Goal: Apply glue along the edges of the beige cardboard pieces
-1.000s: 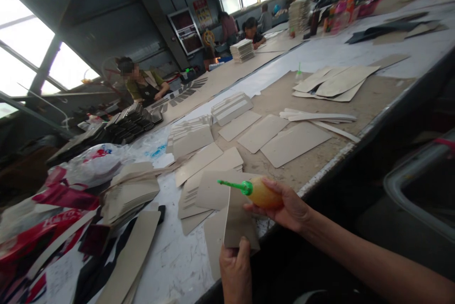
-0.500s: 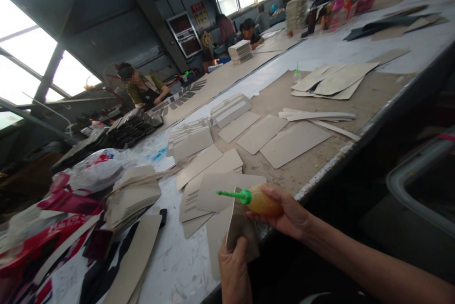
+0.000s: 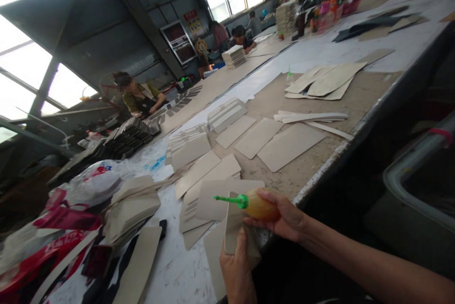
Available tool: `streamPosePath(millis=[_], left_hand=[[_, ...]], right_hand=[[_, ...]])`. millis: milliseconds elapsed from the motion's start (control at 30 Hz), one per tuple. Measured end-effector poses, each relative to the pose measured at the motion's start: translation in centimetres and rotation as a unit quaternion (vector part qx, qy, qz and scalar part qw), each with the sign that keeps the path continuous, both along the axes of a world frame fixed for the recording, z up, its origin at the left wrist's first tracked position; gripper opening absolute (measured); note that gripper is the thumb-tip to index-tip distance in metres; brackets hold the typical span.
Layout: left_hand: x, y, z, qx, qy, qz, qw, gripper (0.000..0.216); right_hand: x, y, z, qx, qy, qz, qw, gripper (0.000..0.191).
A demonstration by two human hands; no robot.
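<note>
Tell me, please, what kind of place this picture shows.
Probably a factory workshop for manual assembly. Stacks of cut beige pieces cover a long worktable, the right hand holds a squeeze bottle, the left hand holds a beige piece, and other people sit working farther along.

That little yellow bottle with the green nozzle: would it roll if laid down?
Likely: the yellow bottle looks rounded, so it could roll. It seems light; the right hand holds it easily. Probably soft, squeezable plastic.

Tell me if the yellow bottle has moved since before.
No. The yellow bottle in the right hand keeps its green nozzle over the same flat card.
</note>
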State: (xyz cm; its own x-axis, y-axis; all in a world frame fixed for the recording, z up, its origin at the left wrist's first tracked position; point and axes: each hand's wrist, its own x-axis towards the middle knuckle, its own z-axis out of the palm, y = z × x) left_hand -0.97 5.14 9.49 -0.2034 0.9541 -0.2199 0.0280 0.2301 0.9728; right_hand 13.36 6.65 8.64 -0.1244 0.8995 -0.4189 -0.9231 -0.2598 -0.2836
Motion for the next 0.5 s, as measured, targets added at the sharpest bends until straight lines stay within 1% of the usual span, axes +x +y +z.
streamPosePath(millis=[133,200,300,500], left_hand=[[-0.09,-0.08,-0.23,0.006,-0.011,0.007,1.0,0.042],[-0.09,-0.32,-0.47,0.013,0.0,0.013,1.0,0.041],[-0.12,-0.57,-0.68,0.015,0.016,0.015,1.0,0.044],[-0.73,-0.43,-0.82,0.018,-0.002,0.018,1.0,0.045]], right_hand=[[-0.19,-0.18,0.1,0.008,-0.002,0.014,1.0,0.029],[-0.19,-0.36,0.13,0.006,-0.003,0.016,1.0,0.029],[-0.15,-0.5,0.15,0.0,-0.003,0.015,1.0,0.028],[-0.59,-0.16,0.21,-0.009,0.006,0.008,1.0,0.023]])
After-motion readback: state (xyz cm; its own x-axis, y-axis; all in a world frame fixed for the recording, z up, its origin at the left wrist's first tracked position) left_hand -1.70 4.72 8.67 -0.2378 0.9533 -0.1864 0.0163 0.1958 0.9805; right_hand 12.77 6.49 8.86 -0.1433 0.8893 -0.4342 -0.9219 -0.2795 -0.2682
